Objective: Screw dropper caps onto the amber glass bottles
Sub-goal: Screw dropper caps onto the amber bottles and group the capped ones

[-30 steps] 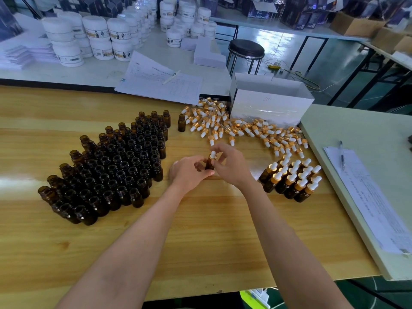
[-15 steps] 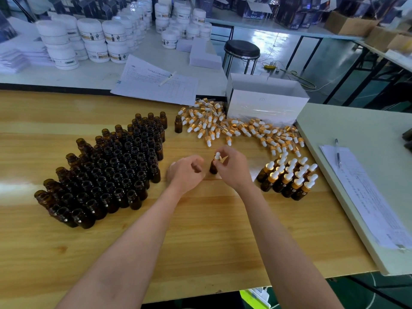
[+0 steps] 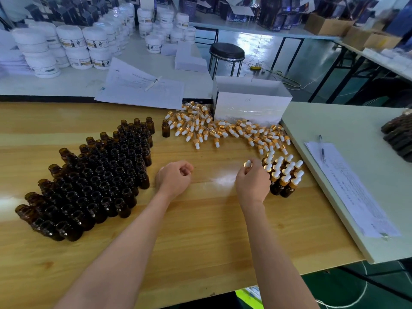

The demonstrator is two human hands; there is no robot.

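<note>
Dropper cap (image 3: 247,163), a white bulb over a gold collar, sticks up out of the right hand (image 3: 253,182). The fingers (image 3: 250,172) of that hand are curled round it in a firm grip, and whatever hangs below the collar is hidden behind the hand. Just right of those fingers, close to the knuckles, stands a tight cluster of capped bottles (image 3: 284,175), upright in short rows with their white bulbs on top. Beyond the fingers, farther up the wooden bench (image 3: 200,230), loose dropper caps (image 3: 223,130) lie scattered in a wide band that curves round toward the capped cluster. Behind that band sits a white box (image 3: 249,103), open at the top.

The left hand (image 3: 175,178) rests on the wood well to the left of the gripping fingers, with a bare strip of bench between the two hands. Its own fingers are curled in against the palm and hold nothing that shows. Just left of them begins a large block of open amber bottles (image 3: 95,175), upright, uncapped and packed side by side. A lone bottle (image 3: 165,129) stands apart beyond the left fingers, between the block and the loose caps.

Far to the right of the gripping fingers, a pale bench (image 3: 334,121) carries a printed sheet (image 3: 347,190) with a pen (image 3: 322,148) lying on it. Well beyond both hands are stacked white jars (image 3: 71,41), more papers (image 3: 142,88) and a round stool (image 3: 227,51).
</note>
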